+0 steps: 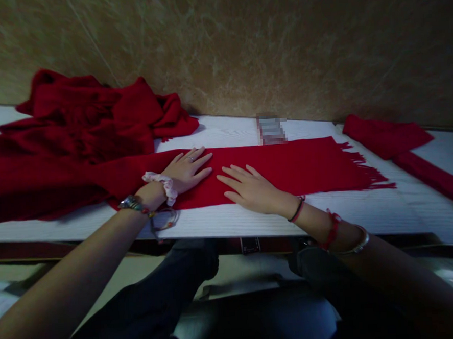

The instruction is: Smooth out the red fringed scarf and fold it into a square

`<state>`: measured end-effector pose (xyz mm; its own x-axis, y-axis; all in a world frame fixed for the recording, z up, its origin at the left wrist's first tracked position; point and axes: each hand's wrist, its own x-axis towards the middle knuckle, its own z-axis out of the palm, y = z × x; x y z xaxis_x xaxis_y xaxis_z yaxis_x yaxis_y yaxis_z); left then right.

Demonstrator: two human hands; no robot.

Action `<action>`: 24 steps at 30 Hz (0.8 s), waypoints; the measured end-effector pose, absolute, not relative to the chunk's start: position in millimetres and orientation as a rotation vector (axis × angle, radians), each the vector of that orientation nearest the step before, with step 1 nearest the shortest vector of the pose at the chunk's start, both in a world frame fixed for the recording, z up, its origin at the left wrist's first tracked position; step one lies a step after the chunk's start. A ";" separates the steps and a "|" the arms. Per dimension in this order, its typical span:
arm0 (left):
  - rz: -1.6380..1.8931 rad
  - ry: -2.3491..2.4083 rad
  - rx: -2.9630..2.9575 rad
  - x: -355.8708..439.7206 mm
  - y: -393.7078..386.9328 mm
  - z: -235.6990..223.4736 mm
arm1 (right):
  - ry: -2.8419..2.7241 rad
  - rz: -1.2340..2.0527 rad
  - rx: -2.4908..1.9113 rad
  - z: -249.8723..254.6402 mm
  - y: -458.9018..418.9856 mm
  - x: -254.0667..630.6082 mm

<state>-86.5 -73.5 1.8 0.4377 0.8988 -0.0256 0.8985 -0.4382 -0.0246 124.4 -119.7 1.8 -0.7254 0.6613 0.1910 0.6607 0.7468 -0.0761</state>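
A red scarf (299,166) lies spread lengthwise on a white table, its fringed end pointing right and its left part running into loose folds. My left hand (186,171) rests on it palm down, fingers stretched out and spread. A short gap to the right, my right hand (253,189) also lies flat on the cloth near its front edge, fingers apart. Neither hand grips anything. The undersides of both hands are hidden.
Crumpled red cloth (92,113) is heaped at the back left. Another red scarf (381,133) lies bent at the right. Behind the scarf sits a small blurred-out item (271,130). A brown marbled wall (242,51) borders the white table (229,221) at the back.
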 end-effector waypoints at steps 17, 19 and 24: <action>0.207 -1.408 -2.737 -113.1 -91.7 5.8 | -2.656 0.201 -1.170 6.5 -112.9 111.3; 0.216 -1.410 -2.733 -113.6 -91.1 5.5 | -2.690 0.182 -1.185 4.8 -110.2 109.7; 0.221 -1.407 -2.731 -113.5 -91.0 4.6 | -2.690 0.105 -1.304 0.6 -103.4 145.1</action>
<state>-113.5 -91.0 4.6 0.5724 0.8139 -0.0991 0.8051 -0.5809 -0.1201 145.1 -103.4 0.6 -0.6111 0.7846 0.1043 0.7742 0.6199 -0.1277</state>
